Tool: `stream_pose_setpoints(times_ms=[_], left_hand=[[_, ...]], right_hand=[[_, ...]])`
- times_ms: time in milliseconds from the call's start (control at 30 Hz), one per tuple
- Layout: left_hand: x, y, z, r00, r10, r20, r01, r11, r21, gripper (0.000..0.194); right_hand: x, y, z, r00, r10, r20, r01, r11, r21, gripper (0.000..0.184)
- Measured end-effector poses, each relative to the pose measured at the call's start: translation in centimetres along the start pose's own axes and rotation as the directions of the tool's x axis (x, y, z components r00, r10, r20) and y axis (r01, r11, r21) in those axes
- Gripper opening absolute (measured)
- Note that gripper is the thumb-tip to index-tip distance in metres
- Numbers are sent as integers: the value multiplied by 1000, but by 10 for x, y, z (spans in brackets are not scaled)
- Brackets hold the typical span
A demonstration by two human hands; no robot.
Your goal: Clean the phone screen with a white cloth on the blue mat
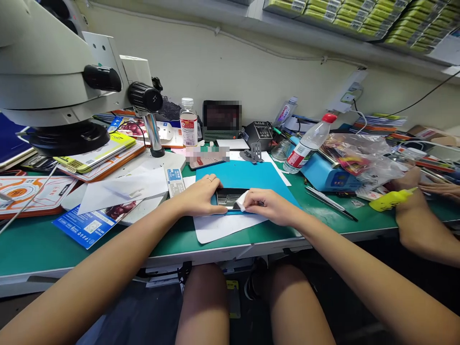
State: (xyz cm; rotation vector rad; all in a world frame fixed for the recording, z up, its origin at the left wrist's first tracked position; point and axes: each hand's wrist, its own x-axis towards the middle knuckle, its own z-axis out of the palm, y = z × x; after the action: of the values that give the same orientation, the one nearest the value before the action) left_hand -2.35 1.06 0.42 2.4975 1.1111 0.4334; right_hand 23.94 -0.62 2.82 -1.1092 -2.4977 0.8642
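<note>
A dark, glossy phone (225, 198) lies flat on a blue mat (247, 173), its surface full of bright reflections. My left hand (201, 195) grips its left end, thumb along the near edge and fingers at the far side. Over the right end, my right hand (268, 203) pinches a small white wipe (241, 201), pressing it to the glass; its fingertips are curled and partly hidden. Under the near edge of the mat, a white sheet (219, 229) sticks out.
A microscope (68, 91) overhangs the left side. Behind the mat are a pill bottle (189, 122), a small screen (222, 117) and a black box (259, 134). To the right are a red-capped bottle (309, 143), tweezers (330, 201) and another person's arm (417, 220).
</note>
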Motion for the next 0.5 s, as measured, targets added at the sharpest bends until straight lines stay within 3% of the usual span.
stream_pose_setpoints(times_ms=[100, 200, 333, 500], left_hand=[[0, 1, -1, 1000, 12, 1, -12, 1000, 10, 53], [0, 1, -1, 1000, 10, -7, -10, 1000, 9, 53], [0, 1, -1, 1000, 1, 1, -1, 1000, 0, 52], [0, 1, -1, 1000, -6, 1, 6, 1000, -5, 49]], right_hand=[[-25, 6, -6, 995, 63, -74, -65, 998, -15, 23], [-40, 4, -3, 957, 212, -198, -218, 976, -8, 23], [-24, 6, 0, 876, 374, -304, -380, 924, 43, 20], [-1, 22, -11, 840, 435, -326, -420, 900, 117, 21]])
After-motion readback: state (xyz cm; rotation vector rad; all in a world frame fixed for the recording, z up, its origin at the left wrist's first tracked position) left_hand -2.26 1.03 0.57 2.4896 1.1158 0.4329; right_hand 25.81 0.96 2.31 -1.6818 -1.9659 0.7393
